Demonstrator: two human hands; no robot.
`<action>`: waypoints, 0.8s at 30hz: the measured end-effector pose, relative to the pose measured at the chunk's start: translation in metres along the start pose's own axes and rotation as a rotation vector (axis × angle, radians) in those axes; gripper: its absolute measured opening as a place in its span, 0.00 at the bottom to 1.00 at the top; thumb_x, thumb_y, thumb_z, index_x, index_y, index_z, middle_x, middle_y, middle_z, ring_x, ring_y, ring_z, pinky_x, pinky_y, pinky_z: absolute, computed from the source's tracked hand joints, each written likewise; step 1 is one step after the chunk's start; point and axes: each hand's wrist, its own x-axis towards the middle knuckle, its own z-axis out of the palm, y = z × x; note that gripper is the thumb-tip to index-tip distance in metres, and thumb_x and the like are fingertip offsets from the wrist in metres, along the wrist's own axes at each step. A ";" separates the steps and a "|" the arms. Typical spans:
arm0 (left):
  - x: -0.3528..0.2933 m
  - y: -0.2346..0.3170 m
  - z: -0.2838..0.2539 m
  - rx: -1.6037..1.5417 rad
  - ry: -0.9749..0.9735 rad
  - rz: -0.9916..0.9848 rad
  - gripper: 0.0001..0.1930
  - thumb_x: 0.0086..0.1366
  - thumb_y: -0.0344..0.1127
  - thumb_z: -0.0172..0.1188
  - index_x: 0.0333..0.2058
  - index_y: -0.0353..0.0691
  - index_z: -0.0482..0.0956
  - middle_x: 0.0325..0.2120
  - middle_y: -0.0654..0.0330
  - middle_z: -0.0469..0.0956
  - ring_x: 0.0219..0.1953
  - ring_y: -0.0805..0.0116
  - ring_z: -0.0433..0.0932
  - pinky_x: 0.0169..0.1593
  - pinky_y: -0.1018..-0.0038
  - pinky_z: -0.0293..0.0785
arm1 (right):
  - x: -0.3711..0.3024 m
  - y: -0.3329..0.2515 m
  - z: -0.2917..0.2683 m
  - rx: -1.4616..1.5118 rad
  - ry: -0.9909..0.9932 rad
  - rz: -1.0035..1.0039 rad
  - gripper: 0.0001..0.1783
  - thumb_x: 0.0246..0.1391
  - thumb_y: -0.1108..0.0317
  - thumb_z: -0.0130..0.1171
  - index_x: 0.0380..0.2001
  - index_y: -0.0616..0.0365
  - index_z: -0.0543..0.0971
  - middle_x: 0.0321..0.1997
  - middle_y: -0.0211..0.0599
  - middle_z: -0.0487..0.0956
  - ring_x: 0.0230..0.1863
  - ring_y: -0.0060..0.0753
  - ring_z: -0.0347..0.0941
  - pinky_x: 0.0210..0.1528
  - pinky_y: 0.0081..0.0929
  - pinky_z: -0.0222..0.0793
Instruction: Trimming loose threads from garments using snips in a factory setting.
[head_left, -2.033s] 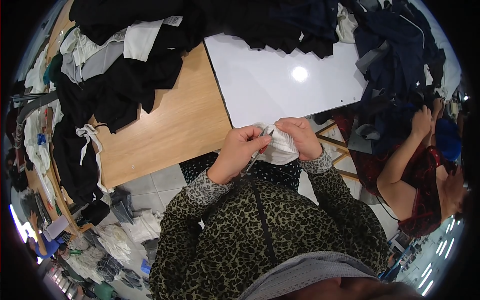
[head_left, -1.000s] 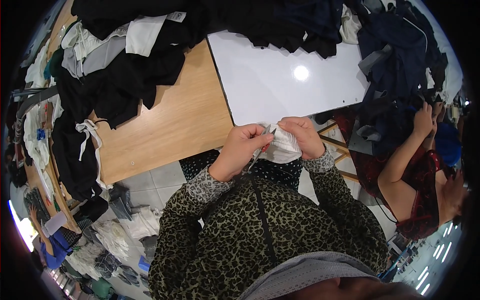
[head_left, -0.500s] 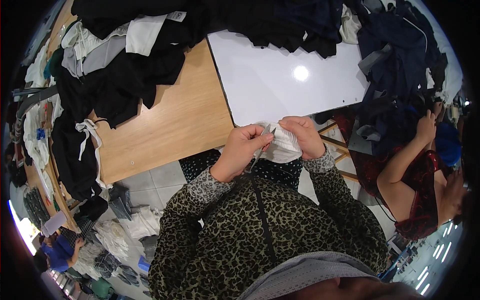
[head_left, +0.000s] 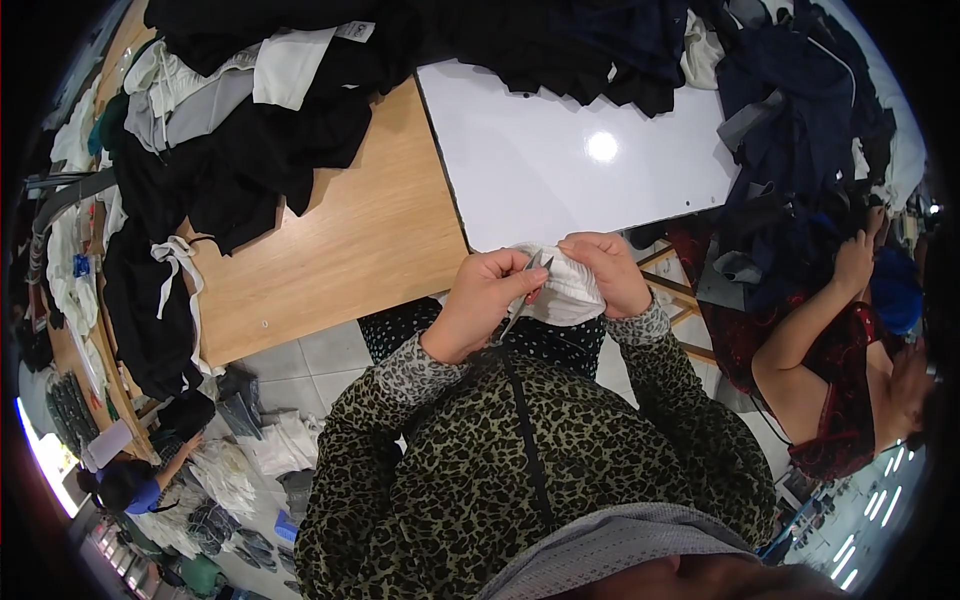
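A white ribbed, gathered piece of cloth (head_left: 570,294) is held over my lap, just off the front edge of the tables. My right hand (head_left: 618,278) is closed on its right side, thumb on top near the upper edge. In my left hand (head_left: 482,305) is a pair of small metal scissors (head_left: 515,322). Their pointed tips show between thumb and forefinger, close against the cloth, and the other end sticks out below the fingers. Whether the left fingers also pinch the cloth, I cannot tell.
A wooden tabletop (head_left: 330,250) meets a white tabletop (head_left: 580,160) ahead of me. Black garments (head_left: 270,150) and navy garments (head_left: 800,110) lie heaped around them. At the right sits a co-worker (head_left: 820,370); at the lower left, a person in blue (head_left: 130,487) bends near floor piles.
My hands, the scissors and the cloth have hardly moved. At the lower left, the person in blue has leaned over and stretched out an arm. The co-worker's arm at right has shifted slightly.
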 end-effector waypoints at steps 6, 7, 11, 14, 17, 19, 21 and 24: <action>0.002 -0.005 0.002 -0.190 0.062 0.057 0.06 0.62 0.31 0.56 0.29 0.34 0.74 0.22 0.66 0.73 0.23 0.81 0.68 0.28 0.84 0.65 | 0.000 -0.002 0.004 -0.067 0.038 -0.005 0.10 0.56 0.71 0.49 0.30 0.66 0.78 0.27 0.31 0.78 0.27 0.17 0.72 0.31 0.16 0.67; 0.002 -0.005 0.003 -0.317 0.113 0.095 0.07 0.62 0.33 0.56 0.29 0.35 0.74 0.23 0.66 0.72 0.23 0.81 0.67 0.28 0.82 0.65 | 0.001 -0.002 0.003 -0.013 0.042 0.023 0.10 0.56 0.71 0.49 0.30 0.66 0.78 0.27 0.32 0.78 0.27 0.18 0.72 0.31 0.16 0.68; -0.001 0.011 -0.005 -0.033 0.147 0.116 0.07 0.61 0.32 0.58 0.34 0.35 0.74 0.26 0.65 0.73 0.24 0.78 0.70 0.27 0.80 0.68 | 0.005 -0.001 0.002 0.105 0.037 0.104 0.10 0.55 0.70 0.52 0.31 0.66 0.79 0.28 0.32 0.79 0.26 0.18 0.73 0.29 0.16 0.68; 0.004 0.013 0.000 0.548 0.179 0.435 0.08 0.56 0.30 0.62 0.33 0.34 0.75 0.26 0.64 0.74 0.23 0.78 0.70 0.25 0.80 0.67 | 0.008 -0.002 0.006 0.101 0.011 0.130 0.10 0.55 0.70 0.52 0.32 0.66 0.79 0.29 0.34 0.79 0.28 0.19 0.73 0.31 0.16 0.69; 0.011 0.013 0.000 0.910 0.192 0.753 0.06 0.51 0.27 0.63 0.28 0.35 0.76 0.26 0.61 0.73 0.23 0.74 0.71 0.24 0.78 0.67 | 0.009 0.000 0.006 0.030 0.006 0.083 0.11 0.55 0.69 0.52 0.33 0.67 0.79 0.31 0.34 0.79 0.30 0.19 0.73 0.33 0.16 0.68; 0.012 0.020 0.002 1.284 0.175 0.974 0.06 0.47 0.22 0.60 0.26 0.35 0.73 0.26 0.57 0.72 0.28 0.64 0.72 0.27 0.74 0.69 | 0.009 0.002 0.005 0.000 0.001 0.062 0.11 0.55 0.69 0.51 0.33 0.68 0.79 0.32 0.34 0.79 0.32 0.19 0.73 0.35 0.16 0.68; 0.013 0.024 0.006 1.373 0.122 0.918 0.08 0.46 0.21 0.58 0.27 0.35 0.72 0.26 0.56 0.70 0.30 0.61 0.72 0.29 0.72 0.69 | 0.009 0.002 0.005 -0.032 -0.011 0.041 0.12 0.55 0.70 0.51 0.34 0.68 0.78 0.32 0.34 0.79 0.33 0.19 0.73 0.36 0.16 0.68; 0.017 0.025 -0.001 1.428 0.032 0.866 0.10 0.44 0.21 0.56 0.28 0.35 0.68 0.27 0.54 0.68 0.32 0.57 0.70 0.31 0.69 0.69 | 0.008 0.001 0.007 -0.013 -0.016 0.044 0.12 0.56 0.69 0.50 0.33 0.68 0.78 0.31 0.32 0.79 0.31 0.18 0.73 0.34 0.16 0.68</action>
